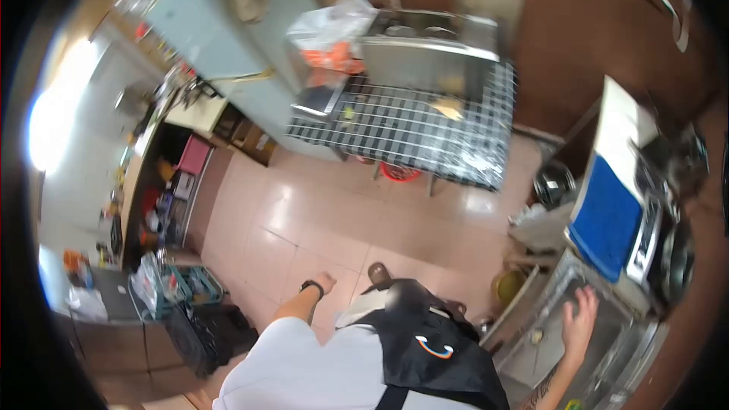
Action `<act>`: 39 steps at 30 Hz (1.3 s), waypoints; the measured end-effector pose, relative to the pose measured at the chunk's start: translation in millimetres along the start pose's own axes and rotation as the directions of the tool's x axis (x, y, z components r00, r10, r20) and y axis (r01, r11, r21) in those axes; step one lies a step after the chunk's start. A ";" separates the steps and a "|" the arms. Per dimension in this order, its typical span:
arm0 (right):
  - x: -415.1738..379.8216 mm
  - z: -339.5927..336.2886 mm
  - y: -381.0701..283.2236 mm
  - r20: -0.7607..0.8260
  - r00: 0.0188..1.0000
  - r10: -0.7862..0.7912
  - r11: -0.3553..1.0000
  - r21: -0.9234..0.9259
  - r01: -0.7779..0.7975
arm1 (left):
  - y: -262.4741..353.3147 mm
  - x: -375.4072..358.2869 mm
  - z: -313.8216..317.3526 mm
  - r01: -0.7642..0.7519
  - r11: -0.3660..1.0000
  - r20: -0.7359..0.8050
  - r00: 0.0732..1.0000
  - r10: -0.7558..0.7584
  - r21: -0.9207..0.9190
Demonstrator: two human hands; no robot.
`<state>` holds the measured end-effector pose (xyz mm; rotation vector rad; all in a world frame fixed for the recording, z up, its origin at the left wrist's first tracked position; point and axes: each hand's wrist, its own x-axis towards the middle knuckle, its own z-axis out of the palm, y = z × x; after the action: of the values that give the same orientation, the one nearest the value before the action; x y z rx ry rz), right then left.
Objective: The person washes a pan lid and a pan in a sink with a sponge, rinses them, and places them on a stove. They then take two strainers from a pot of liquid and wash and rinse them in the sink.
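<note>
My left hand point(325, 282), with a dark band on the wrist, hangs above the tiled floor beside my body. Its fingers look curled in, and no object shows in it. Over the metal sink point(531, 338) at the lower right is my right hand point(581, 319), its fingers apart and holding nothing. A blue cloth point(607, 216) lies on the counter just beyond that hand. I wear a black apron point(433, 345) over a white shirt.
A table with a checked cover point(395, 125) stands ahead, bearing plastic bags point(334, 30) and a dark tray point(319, 99). Behind it on the left is a fridge point(205, 38). A teal rack point(194, 288) and black bin point(209, 334) stand lower left.
</note>
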<state>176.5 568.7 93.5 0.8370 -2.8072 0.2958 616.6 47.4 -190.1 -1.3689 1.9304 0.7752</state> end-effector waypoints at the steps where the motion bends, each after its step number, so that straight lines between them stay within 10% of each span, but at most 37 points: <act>1: 10.6 14.4 -16.9 0.209 0.971 0.116 0.953 0.252 -0.168 | -34.1 -2.7 3.5 0.104 0.993 0.057 0.993 -0.101 -0.055; 2: 22.5 27.6 -35.6 0.449 0.879 0.163 0.825 0.427 -0.371 | -47.4 -22.1 -5.8 0.078 0.997 0.112 0.991 -0.074 -0.029; 4: 40.4 42.9 -107.3 0.552 0.806 0.213 0.943 0.099 -0.318 | -92.8 -14.8 10.4 0.013 0.999 0.213 0.977 -0.005 -0.036; 9: 86.0 92.7 -207.5 0.677 0.734 -0.061 0.990 0.135 -0.043 | -105.7 -1.5 -9.0 -0.051 0.989 0.250 0.964 0.086 -0.141; 13: 167.9 91.1 -257.4 0.615 0.777 -0.132 0.973 0.230 -0.017 | -78.4 56.1 -36.4 0.054 0.817 0.139 0.990 0.032 -0.574; 15: 225.6 84.4 -277.1 0.674 0.735 -0.075 0.994 0.111 0.000 | -62.1 93.3 -60.9 -0.253 0.689 -0.149 0.967 0.209 -0.679; 25: 596.0 205.0 -284.7 0.104 0.975 -0.195 0.798 0.595 0.096 | 226.4 126.6 -427.5 -0.690 0.469 -0.560 0.722 0.406 -0.551; 29: 749.1 238.0 -317.6 0.008 0.999 -0.041 0.858 0.513 0.032 | 339.2 135.3 -530.3 -0.829 0.403 -0.667 0.553 0.498 -0.386; 31: 785.6 232.5 -349.9 0.181 0.983 0.025 0.681 0.717 -0.149 | 397.0 157.8 -577.5 -0.878 0.363 -0.693 0.471 0.546 -0.312; 33: 820.6 255.3 -350.5 0.270 0.950 -0.159 0.783 0.620 -0.045 | 452.7 195.8 -618.5 -0.895 0.441 -0.779 0.325 0.536 -0.070; 39: 789.1 213.7 -376.7 0.256 0.907 -0.334 0.862 0.473 0.184 | 575.9 271.5 -693.0 -0.704 0.709 -0.753 0.450 0.481 0.032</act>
<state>-289.2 -200.7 130.9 1.4835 -2.9083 0.8410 -114.1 -477.0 86.9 -1.2192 3.1784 0.9518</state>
